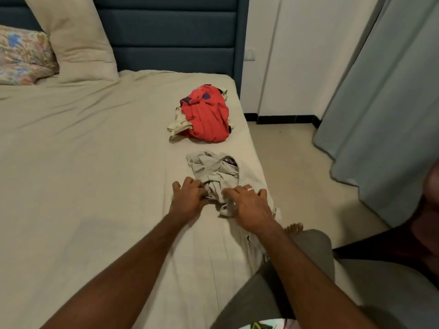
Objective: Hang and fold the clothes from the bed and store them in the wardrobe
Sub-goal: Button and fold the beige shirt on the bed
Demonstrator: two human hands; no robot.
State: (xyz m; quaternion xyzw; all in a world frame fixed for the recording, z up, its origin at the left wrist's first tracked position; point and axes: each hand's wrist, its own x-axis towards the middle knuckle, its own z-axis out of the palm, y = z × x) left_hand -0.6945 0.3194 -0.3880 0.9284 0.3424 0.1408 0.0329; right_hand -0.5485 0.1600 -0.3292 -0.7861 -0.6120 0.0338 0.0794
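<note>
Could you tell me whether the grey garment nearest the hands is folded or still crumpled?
Crumpled: the grey garment lies bunched in uneven twists on the bed, with no flat folded edges.

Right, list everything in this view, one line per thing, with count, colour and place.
grey garment: one, pale grey, crumpled near the bed's right edge, under the hands
red garment: one, red with dark patches, bunched farther up the bed
cream cloth: one, cream, tucked under the red garment
plain pillow: one, beige, leaning on the headboard
floral pillow: one, multicoloured, far left
headboard: one, dark blue, padded
bed sheet: one, beige
curtain: one, grey-blue, right
left hand: one, at the grey garment's near-left edge
right hand: one, ringed, on its near-right edge
</note>
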